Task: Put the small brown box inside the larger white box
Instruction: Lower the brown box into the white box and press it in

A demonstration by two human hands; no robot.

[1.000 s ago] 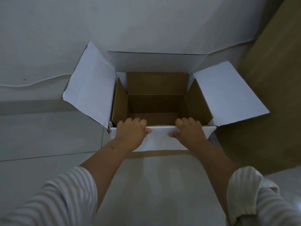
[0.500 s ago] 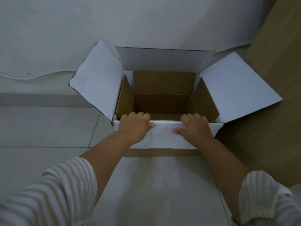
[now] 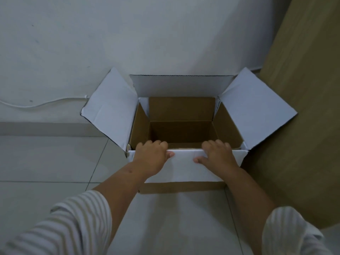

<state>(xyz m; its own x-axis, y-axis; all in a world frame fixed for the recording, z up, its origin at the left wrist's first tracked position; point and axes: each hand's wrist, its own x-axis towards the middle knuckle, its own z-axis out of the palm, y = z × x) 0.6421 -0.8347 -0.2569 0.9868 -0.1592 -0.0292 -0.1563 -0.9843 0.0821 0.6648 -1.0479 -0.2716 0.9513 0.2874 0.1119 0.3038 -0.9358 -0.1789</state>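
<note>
the larger white box (image 3: 257,111) sits open on the tiled floor (image 3: 46,159) against a pale wall (image 3: 128,34), its 4 white flaps spread outward. nested in it, the small brown box (image 3: 181,109) also stands open, its bottom dim. the left hand (image 3: 150,157) and right hand (image 3: 218,155) both grip the near white flap, fingers curled over its top edge, thumbs on its outer face. striped sleeves (image 3: 73,223) cover both upper arms. a white cable (image 3: 36,104) runs along the wall's base.

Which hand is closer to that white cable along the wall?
The left. The left hand grips the near edge of the box on the side towards the cable, which runs along the wall at far left. The right hand grips the same edge further right.
</note>
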